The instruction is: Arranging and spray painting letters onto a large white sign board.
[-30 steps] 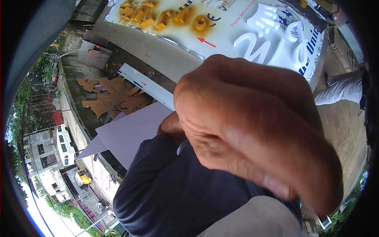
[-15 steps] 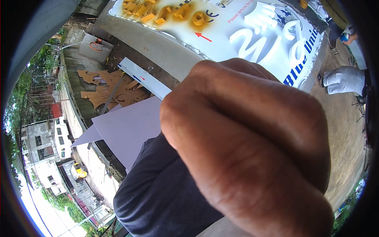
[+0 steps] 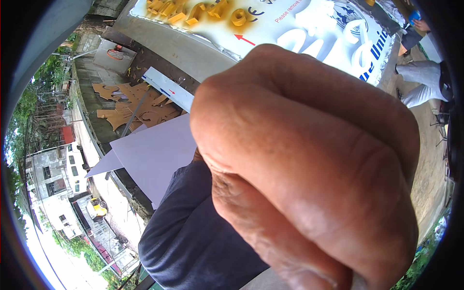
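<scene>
Grip, left hand (image 3: pixel 197 155): seemingly mere skin sliver by navy cloth (image 3: pixel 193 222); state untellable. Right hand (image 3: pixel 309 164): curled narrow near camera, contents hidden. Left to right: brown jagged flat cutouts (image 3: pixel 120 116); lilac flat sheet (image 3: pixel 154 154); orange-yellow block letters (image 3: pixel 193 19), white raised lettering (image 3: pixel 314 23) on white-sheeted bench (image 3: pixel 179 50). Step: likely pause, no letter visibly touched. Handling letters would call for lowering, uncurling right hand.

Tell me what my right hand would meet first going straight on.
Probably the grey tabletop edge: the right hand seems to point up and left, though depth is unclear.
</scene>
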{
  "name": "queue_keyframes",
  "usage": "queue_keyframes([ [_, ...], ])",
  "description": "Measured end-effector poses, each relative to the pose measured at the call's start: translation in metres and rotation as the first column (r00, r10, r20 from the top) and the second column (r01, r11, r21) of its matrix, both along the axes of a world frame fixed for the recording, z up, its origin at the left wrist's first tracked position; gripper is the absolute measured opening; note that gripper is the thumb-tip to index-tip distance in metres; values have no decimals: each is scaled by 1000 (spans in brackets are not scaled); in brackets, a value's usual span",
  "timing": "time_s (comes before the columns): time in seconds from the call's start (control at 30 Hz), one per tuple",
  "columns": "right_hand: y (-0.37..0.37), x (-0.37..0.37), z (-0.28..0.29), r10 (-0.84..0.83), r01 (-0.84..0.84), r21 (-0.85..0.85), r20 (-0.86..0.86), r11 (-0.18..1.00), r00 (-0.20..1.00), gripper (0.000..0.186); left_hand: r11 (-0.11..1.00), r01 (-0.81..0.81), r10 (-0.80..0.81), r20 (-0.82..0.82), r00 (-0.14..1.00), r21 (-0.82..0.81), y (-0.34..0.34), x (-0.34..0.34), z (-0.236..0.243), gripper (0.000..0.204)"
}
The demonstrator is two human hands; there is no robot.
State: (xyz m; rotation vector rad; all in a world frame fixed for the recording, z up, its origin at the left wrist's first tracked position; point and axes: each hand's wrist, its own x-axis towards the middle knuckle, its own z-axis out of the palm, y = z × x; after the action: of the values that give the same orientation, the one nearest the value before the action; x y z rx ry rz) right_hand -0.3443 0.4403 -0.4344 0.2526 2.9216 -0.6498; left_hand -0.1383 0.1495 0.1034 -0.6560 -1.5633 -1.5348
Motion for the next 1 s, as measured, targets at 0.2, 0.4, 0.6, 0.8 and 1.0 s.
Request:
queue_keyframes([
  [0.2,5,4,-9,160,-167,-27,-168,986,973,29,998,65,-65,0,998,-19,-4,-8,8,14],
  [0.4,1,6,4,111,-111,1,-21,994,994,35,987,157,-156,19,988,-39,-15,-20,19,14],
  [0.6,-13,7,30,-70,78,-46,152,996,986,55,983,181,-179,71,981,-28,-26,-32,14,13],
  [0.8,-13,18,44,121,-130,-113,-83,985,989,30,981,-127,73,326,942,148,-22,-26,-66,18],
  [1.0,-16,7,48,-60,70,-53,171,996,983,47,874,-455,117,834,539,172,-25,-8,-192,25],
])
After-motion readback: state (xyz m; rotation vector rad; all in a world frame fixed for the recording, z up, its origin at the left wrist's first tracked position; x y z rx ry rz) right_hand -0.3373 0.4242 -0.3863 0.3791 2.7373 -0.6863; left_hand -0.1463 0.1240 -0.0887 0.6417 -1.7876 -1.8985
